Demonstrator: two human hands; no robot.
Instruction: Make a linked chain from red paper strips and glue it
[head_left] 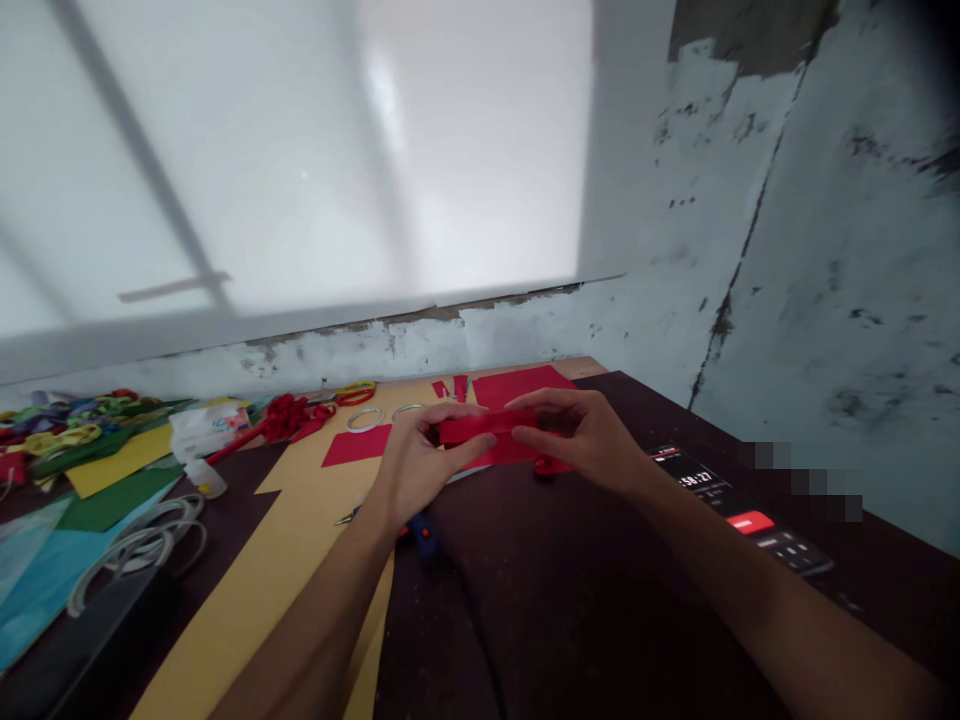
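Note:
Both my hands hold a strip of red paper (486, 428) a little above the dark table (570, 590). My left hand (420, 458) pinches its left end, fingers curled over the top. My right hand (581, 435) grips the right end from above. Under the strip lie flat red paper sheets (517, 385) and a red offcut (356, 446) on a yellow sheet (300, 520). A blue-handled tool (424, 533) lies beneath my left wrist, partly hidden.
A phone (742, 510) with a lit screen lies right of my right arm. Red scissors (352, 393), metal rings (365, 419), a red knot ornament (285, 415), a glue bottle (204, 478) and coloured paper scraps (75, 420) lie at the left. Peeling walls close the back and right.

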